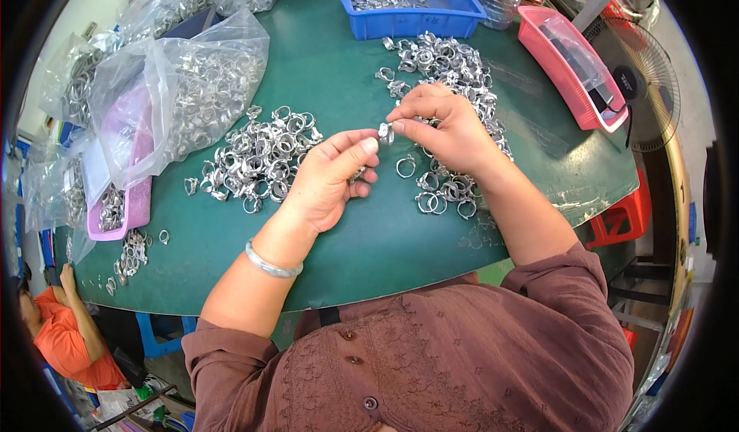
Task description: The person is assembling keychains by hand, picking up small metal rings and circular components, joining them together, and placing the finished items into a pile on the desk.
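Observation:
Between my two hands, above the green tabletop (331, 55), is a small silver-coloured ring (386, 132). The thumb and fingers of my right hand (446, 124) pinch it from the right. My left hand (327, 174) has its fingertips at the ring's left side, with the other fingers curled. Another bit of shiny metal (358, 174) shows under those curled fingers, mostly hidden. To the left of my left hand lies a heap of similar rings (262, 159). A longer heap of rings (454, 70) runs beside and behind my right hand. One loose ring (406, 166) lies just below the hands.
A blue tray (416, 25) with metal pieces stands at the back. Clear bags of rings (208, 85) and a pink-purple basket (127, 224) crowd the left. At the right are a pink basket (570, 70) and a fan (647, 85). Another person (73, 339) sits far left.

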The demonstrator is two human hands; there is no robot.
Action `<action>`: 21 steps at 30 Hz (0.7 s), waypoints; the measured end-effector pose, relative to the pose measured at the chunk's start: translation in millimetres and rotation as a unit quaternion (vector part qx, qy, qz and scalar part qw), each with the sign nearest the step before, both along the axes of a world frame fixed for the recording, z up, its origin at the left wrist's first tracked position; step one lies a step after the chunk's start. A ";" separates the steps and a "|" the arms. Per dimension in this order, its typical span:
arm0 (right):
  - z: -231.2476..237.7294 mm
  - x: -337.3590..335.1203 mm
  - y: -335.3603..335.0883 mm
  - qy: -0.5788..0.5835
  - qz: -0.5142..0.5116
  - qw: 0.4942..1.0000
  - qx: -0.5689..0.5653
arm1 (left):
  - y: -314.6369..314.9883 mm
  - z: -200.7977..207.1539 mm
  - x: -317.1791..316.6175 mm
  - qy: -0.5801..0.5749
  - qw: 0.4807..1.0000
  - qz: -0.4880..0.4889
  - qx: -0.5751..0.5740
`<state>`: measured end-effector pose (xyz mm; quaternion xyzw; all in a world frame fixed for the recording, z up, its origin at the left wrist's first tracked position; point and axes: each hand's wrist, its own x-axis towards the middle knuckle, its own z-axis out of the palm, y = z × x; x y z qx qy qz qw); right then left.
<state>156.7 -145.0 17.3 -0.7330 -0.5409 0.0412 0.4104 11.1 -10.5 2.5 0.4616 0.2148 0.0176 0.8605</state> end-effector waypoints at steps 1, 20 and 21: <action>0.0 -2.2 1.4 0.069 0.019 0.997 0.023 | -2.3 0.0 -0.5 -0.009 1.000 -0.014 0.014; -5.7 -7.7 4.6 0.116 0.095 0.987 0.061 | -13.7 3.9 -2.7 -0.169 0.787 0.157 0.572; -5.7 -7.7 4.6 0.116 0.095 0.987 0.061 | -13.5 4.1 -2.9 -0.168 0.788 0.155 0.571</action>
